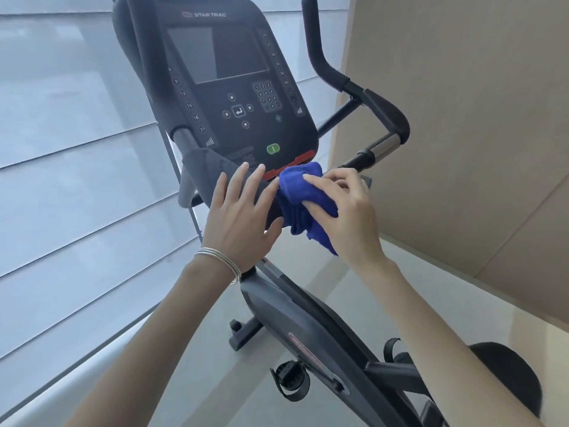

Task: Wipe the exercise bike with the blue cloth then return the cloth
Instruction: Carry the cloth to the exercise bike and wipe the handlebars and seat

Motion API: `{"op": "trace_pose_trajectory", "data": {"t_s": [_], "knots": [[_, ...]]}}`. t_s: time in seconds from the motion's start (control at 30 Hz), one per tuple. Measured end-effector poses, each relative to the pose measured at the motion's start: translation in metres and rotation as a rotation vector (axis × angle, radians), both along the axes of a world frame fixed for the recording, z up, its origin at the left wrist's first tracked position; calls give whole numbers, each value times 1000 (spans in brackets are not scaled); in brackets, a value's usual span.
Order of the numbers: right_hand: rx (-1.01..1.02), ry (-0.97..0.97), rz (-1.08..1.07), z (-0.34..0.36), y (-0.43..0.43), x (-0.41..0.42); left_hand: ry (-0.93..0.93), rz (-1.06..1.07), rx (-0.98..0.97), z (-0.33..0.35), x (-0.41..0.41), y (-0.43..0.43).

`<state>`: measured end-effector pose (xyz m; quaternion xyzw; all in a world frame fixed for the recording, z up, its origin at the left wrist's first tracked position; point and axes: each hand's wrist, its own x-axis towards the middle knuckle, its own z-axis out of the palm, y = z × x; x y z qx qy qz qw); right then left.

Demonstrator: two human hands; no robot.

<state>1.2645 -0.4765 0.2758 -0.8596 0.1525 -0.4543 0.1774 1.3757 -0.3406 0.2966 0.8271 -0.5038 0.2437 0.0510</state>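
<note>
Pinching the blue cloth [303, 198] between thumb and forefinger, your right hand [348, 217] presses it to the exercise bike [234, 97] just below the red strip [295, 163]. Your left hand [237, 217] lies just beside it, fingers straight and flat on the dark bar [209, 167], gripping nothing.

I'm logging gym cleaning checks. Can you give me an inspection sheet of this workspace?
Surface: exercise bike, with a dark bar below its console.
Job's things: blue cloth draped over the bar just under the console.
Clutter: nothing seen.
Hands: left hand flat on the bar, bangles at the wrist; right hand grips the cloth.
Cables: nothing seen.
Surroundings: window blinds on the left, beige wall on the right, grey floor.
</note>
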Motion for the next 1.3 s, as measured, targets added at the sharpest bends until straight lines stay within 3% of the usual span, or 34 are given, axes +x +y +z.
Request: {"op": "trace_pose_trajectory", "data": {"t_s": [0.23, 0.43, 0.67, 0.9, 1.03, 1.23, 1.3], "knots": [[-60, 71, -70, -10, -18, 3, 2, -51, 1, -3, 15, -7], [64, 134, -258, -4, -80, -3, -22, -36, -11, -9, 16, -11], [-159, 92, -140, -21, -29, -2, -80, -95, -107, -14, 23, -21], [87, 47, -262, -19, -86, 2, -94, -110, -143, -15, 24, -21], [75, 42, -244, -27, -72, -4, -85, -122, -176, -16, 25, -22], [47, 329, -107, -62, -43, -41, -77, -125, -183, -16, 24, -22], [105, 295, -96, -67, -35, -37, -75, -123, -181, -16, 24, -21]]}}
